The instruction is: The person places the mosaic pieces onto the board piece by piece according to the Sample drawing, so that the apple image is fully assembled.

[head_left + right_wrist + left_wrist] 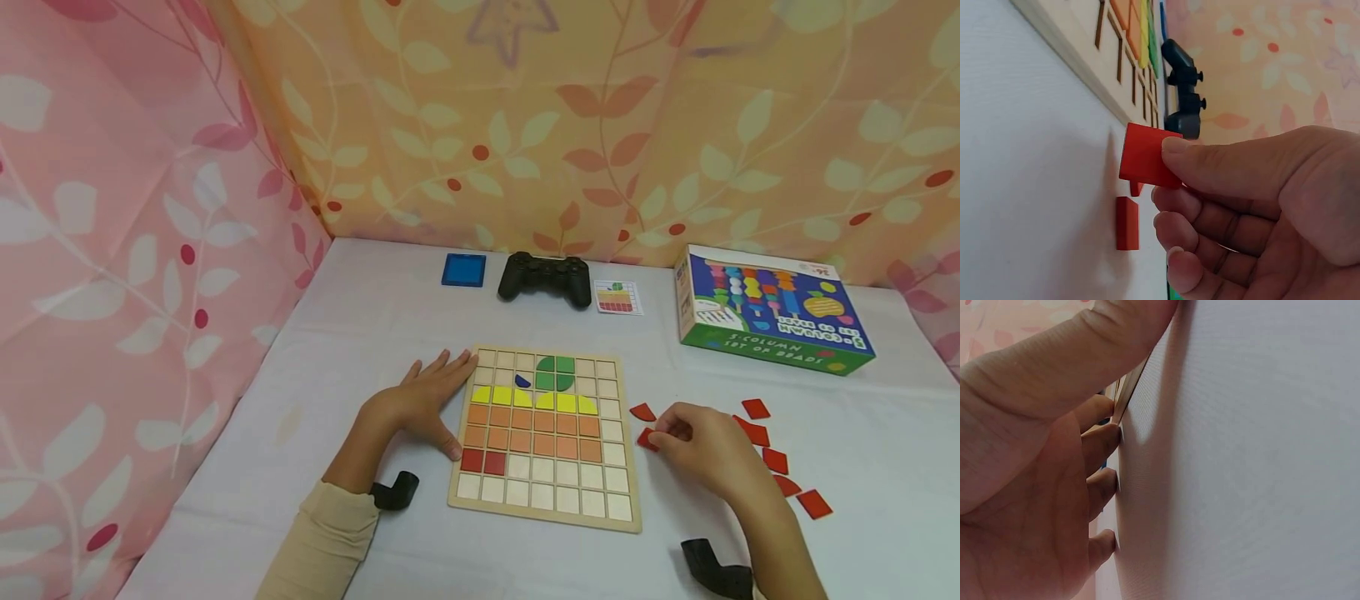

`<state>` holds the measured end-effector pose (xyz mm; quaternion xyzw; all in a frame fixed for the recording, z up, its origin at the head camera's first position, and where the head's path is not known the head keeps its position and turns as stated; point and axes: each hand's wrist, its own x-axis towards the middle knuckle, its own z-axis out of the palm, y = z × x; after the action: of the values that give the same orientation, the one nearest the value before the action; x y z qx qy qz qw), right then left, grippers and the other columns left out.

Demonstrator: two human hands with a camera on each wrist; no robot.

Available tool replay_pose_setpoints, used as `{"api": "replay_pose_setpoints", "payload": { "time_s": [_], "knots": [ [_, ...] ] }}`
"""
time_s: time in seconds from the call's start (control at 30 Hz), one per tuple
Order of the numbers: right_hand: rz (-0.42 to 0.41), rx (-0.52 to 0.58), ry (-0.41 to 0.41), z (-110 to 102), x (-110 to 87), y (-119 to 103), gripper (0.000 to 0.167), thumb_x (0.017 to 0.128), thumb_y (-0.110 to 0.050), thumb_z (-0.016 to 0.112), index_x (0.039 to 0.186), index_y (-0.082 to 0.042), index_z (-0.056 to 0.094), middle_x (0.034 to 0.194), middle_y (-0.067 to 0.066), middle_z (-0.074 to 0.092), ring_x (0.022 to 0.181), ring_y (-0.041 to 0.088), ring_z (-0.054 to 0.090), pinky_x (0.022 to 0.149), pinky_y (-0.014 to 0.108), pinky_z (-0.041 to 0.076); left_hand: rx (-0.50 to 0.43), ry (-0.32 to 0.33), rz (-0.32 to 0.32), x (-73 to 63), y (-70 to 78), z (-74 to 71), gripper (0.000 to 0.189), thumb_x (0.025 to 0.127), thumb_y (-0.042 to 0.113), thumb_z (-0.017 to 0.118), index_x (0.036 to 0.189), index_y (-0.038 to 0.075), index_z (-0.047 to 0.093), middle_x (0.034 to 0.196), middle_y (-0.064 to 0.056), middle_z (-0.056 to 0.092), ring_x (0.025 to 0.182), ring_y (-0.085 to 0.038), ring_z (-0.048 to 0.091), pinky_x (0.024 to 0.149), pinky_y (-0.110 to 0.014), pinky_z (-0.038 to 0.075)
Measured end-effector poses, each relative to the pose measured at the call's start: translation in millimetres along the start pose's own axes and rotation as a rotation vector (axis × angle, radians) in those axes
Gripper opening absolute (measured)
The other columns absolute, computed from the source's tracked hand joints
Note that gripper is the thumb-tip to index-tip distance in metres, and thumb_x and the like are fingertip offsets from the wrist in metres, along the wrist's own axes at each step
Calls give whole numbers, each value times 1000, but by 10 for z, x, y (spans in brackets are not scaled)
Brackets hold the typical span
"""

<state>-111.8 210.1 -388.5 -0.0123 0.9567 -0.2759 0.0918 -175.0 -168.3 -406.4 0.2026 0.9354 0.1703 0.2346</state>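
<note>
A wooden grid board [542, 511] lies on the white table, partly filled with green, yellow, orange and two dark red tiles. My left hand [420, 404] lies flat on the table, thumb and fingers against the board's left edge [1127, 395]; in the left wrist view the left hand [1035, 462] fills the frame. To the right of the board, my right hand [701, 446] pinches a red square tile [647, 439] just above the table. In the right wrist view that red tile [1141, 156] sits between thumb and fingers of my right hand [1254, 206], above another red tile [1127, 223].
Several loose red tiles [772, 458] lie right of the board. At the back stand a blue square piece [463, 270], a black game controller [545, 277], a pattern card [618, 297] and a colourful box [772, 308]. Patterned fabric walls close in the left and back.
</note>
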Motion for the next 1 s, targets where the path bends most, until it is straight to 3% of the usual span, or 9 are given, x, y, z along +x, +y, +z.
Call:
{"api": "replay_pose_setpoints", "payload": {
  "time_s": [0.17,0.4,1.0],
  "knots": [
    [-11,-7,17,-36,-17,-58,12,86,-17,79,88,-10,70,74,-1,60,75,21,53,64,33,46,-6,-5,-3,-7,6,-8,138,57,51,95,163,22,12,168,2,6,153,-24,-5,120,-54,-2],
    [-74,16,-46,31,-14,-219,15,87,-20,79,85,-11,67,73,-2,57,73,19,51,62,32,45,5,-8,-2,-2,7,-10,138,57,52,95,163,22,12,168,2,5,153,-24,-5,120,-54,-2],
    [-318,34,-117,607,44,-1045,24,84,-11,82,74,-18,61,64,-10,52,63,11,49,59,30,43,10,-7,3,6,-7,-2,138,57,53,94,163,22,12,168,2,6,153,-24,-5,120,-54,-2]
  ]
}}
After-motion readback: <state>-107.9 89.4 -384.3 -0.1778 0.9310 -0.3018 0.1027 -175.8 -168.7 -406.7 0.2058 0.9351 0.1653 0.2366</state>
